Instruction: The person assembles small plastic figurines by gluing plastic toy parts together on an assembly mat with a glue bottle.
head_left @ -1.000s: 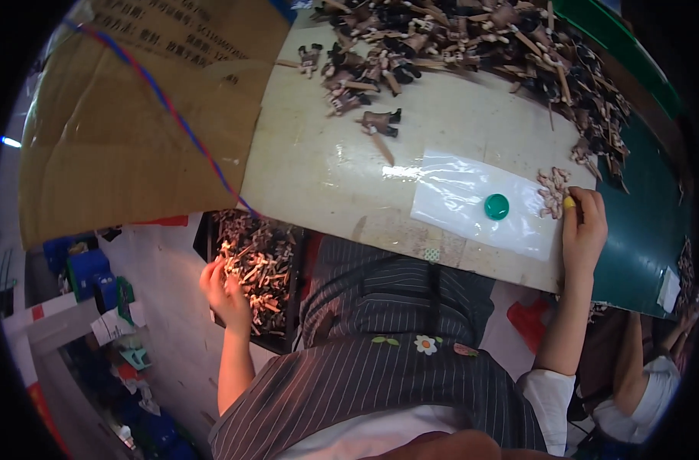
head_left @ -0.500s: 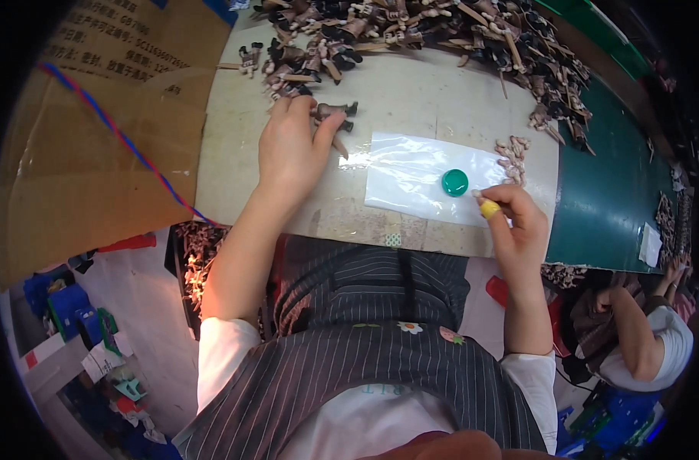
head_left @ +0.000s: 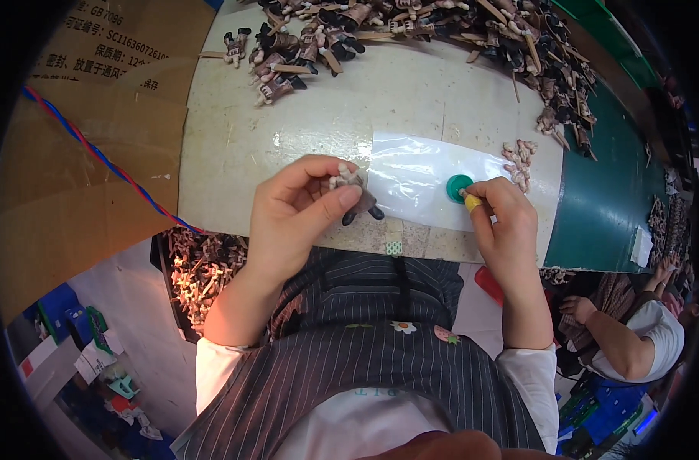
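Observation:
A small doll figurine [head_left: 362, 201] with a brown body and black boots is held between the thumb and fingers of my left hand [head_left: 288, 211], in front of the bench's left half. My right hand [head_left: 506, 222], with a yellow cover on one fingertip, pinches a small pale piece [head_left: 463, 192] at the shallow green cap [head_left: 455, 184]. What lies inside the cap is partly hidden by my fingers. Under the cap is a clear plastic sheet [head_left: 407, 184]. Several small pale pinkish parts [head_left: 520, 162] lie in a heap by the sheet's right edge.
Many similar figurines [head_left: 349, 31] with wooden-looking sticks are piled along the far side. A cardboard box [head_left: 96, 169] with a red and blue cord stands left. Below it sits a bin of figurines [head_left: 200, 268]. Another person [head_left: 633, 337] works at right.
My left hand has drawn a figurine away from the pile, nearer to me, and turned it upright. My right hand has moved slightly left, bringing the pale piece to the green cap.

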`<state>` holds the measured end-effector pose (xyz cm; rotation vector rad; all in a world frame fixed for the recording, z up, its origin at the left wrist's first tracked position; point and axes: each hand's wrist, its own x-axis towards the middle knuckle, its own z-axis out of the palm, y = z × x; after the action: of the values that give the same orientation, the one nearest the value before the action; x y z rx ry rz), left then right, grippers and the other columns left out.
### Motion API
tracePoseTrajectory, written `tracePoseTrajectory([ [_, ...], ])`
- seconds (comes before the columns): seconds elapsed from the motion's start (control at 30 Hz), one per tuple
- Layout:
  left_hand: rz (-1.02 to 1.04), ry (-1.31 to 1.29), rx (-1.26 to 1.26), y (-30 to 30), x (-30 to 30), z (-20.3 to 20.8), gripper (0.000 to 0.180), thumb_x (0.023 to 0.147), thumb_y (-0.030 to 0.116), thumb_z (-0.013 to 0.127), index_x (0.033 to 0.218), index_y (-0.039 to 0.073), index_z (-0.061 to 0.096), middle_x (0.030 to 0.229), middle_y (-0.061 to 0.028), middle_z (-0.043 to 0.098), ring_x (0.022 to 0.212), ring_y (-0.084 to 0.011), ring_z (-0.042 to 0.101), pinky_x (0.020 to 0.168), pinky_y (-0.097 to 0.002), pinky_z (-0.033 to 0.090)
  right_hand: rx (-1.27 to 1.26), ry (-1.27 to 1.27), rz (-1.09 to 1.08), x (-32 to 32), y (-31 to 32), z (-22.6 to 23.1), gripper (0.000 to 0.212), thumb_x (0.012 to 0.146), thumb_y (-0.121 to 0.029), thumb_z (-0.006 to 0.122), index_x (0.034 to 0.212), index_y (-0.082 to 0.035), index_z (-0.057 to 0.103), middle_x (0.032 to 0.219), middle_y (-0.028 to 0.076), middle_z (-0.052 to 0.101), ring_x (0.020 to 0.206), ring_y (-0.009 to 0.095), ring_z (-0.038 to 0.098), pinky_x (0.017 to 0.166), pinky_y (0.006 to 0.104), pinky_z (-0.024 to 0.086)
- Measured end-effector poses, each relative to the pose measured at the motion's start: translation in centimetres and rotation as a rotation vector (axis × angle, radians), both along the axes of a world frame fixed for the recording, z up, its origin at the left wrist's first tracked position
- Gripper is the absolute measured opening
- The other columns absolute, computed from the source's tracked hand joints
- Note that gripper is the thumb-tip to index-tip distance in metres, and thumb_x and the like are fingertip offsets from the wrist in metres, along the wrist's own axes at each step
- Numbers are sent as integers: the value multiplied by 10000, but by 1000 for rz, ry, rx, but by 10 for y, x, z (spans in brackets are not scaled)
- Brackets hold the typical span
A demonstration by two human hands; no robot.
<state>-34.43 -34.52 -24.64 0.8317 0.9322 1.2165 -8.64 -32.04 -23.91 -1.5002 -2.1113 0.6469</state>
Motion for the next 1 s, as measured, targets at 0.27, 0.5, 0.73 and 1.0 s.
tracePoseTrajectory([
  [0.27,-87,-15,-11,-15,24,8,251,885,-49,565,1135,-38,538,1005,-78,604,927,-144,608,821,-253,488,-95,439,-111,4,-17,17,102,825,68,562,906,25,606,834,104,602,772,171,599,708,256,466],
  [0.5,-153,-106,80,-26,53,-3,271,883,-61,563,1148,-38,518,1044,-84,587,947,-140,595,843,-275,496,-325,980,66,-10,-37,15,129,872,47,540,999,33,552,955,84,571,886,129,560,804,245,440],
  [0.73,-179,-97,124,-33,60,0,241,880,-33,582,1120,-31,554,1032,-82,599,943,-135,592,816,-267,488,-317,977,99,-10,-47,3,129,867,27,566,996,20,560,958,84,567,888,136,550,783,249,434],
  [1.0,-114,562,461,-33,63,11,225,815,34,659,1027,-31,626,915,-146,639,767,-242,642,680,-284,496,-595,1199,152,-6,-52,-6,87,887,11,561,965,-7,527,975,87,511,887,127,517,798,239,423],
])
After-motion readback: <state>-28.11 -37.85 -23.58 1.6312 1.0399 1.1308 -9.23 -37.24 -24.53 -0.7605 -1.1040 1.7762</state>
